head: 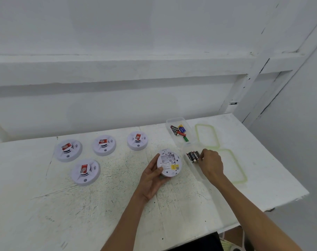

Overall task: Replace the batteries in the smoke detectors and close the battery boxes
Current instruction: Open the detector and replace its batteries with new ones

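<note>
- A person's left hand (152, 178) grasps one smoke detector (169, 164) just above the desk (99, 205), back side up, fingers curled round its rim; its battery bay lies open and looks empty
- The right hand (211, 163) reaches into the near clear box (199, 175); its fingers curl onto the black batteries (193, 156) there, apparently pinching one
- Risk: a cell could go in the wrong way round, since the polarity marks in the bay are too small to read from here
- Risk: the tilted detector could slip from its one-handed hold when a cell is pressed in; a dropped round cell would likely roll across the desk
- Risk: a spent cell could be taken by mistake, because the far clear box (169, 122) of mixed batteries (179, 131) sits just beside the near one
- Count: five smoke detectors, one held and four resting detectors (85, 172) face up at left; two clear boxes; two green-rimmed lids (197, 134); black cells roughly three or four; mixed ones too jumbled to count
</note>
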### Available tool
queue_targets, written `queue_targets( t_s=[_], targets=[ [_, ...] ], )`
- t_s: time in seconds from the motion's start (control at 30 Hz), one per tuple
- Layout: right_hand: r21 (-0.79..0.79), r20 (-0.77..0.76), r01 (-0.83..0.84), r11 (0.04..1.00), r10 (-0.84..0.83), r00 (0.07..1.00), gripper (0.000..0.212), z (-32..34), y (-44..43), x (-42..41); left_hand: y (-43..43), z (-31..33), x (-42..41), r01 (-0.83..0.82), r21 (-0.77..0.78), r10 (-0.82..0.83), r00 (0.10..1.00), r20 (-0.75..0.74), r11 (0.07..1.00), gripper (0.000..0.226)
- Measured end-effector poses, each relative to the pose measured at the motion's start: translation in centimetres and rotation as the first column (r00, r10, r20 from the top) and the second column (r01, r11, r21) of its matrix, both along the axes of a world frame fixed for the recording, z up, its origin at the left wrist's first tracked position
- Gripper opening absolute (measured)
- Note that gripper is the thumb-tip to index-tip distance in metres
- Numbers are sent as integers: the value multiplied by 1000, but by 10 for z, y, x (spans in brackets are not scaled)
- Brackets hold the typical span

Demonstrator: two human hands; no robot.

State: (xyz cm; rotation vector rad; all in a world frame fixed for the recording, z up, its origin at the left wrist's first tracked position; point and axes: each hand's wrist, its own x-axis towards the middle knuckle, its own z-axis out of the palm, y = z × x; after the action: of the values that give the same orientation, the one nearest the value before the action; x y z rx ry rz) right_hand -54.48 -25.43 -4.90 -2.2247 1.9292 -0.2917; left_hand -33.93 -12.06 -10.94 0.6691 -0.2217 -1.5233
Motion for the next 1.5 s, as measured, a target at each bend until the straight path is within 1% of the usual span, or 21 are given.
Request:
queue_targets(
  t_s=[0.2,0.37,0.47,0.57,0.7,0.77,0.83,0.9,0.97,1.07,1.2,1.27,1.4,1.47,1.5],
  targets=[
    [-118,137,-22,993,38,990,5,10,-5,6,-7,5,5,15,26,-17,996,88,1000,58],
    [-168,214,-124,978,159,964,3,21,-21,24,-18,10,30,-16,43,10,992,124,999,59],
    [-154,208,-205,967,235,949,6,23,-37,39,-22,9,48,-32,48,25,990,139,998,59],
    [-130,174,-263,956,283,943,17,24,-55,59,-24,4,60,-11,49,4,991,134,999,56],
    [-26,136,-308,951,309,941,24,22,-84,84,-28,-4,63,22,16,-23,994,111,1000,55],
    [37,97,-306,951,302,948,26,20,-95,93,-28,-2,61,25,-5,-24,995,99,1000,63],
    [90,60,-272,958,267,962,29,16,-103,103,-28,2,62,12,-11,-10,994,107,1000,81],
    [137,25,-239,961,238,971,30,11,-108,109,-29,3,62,10,-12,-8,995,104,1000,88],
    [160,3,-214,964,216,976,30,4,-111,113,-30,-1,63,-2,-18,3,996,84,1000,83],
    [153,-8,-183,971,186,983,26,-3,-112,117,-32,-2,64,-28,12,27,998,56,1000,61],
    [121,-27,-76,990,79,996,26,-7,-110,121,-32,1,63,-46,35,44,997,60,998,57],
    [134,-18,-44,990,47,999,26,-9,-110,123,-33,-1,64,-44,41,41,996,75,998,57],
    [182,63,-57,982,46,997,24,-9,-114,121,-35,-8,64,-24,37,22,998,58,999,56],
    [185,157,-31,982,2,988,13,-11,-117,117,-35,-9,64,-12,26,11,999,42,1000,57],
    [175,218,-11,985,-28,976,12,-10,-116,116,-36,-9,65,-10,18,9,999,37,1000,58]
  ],
)
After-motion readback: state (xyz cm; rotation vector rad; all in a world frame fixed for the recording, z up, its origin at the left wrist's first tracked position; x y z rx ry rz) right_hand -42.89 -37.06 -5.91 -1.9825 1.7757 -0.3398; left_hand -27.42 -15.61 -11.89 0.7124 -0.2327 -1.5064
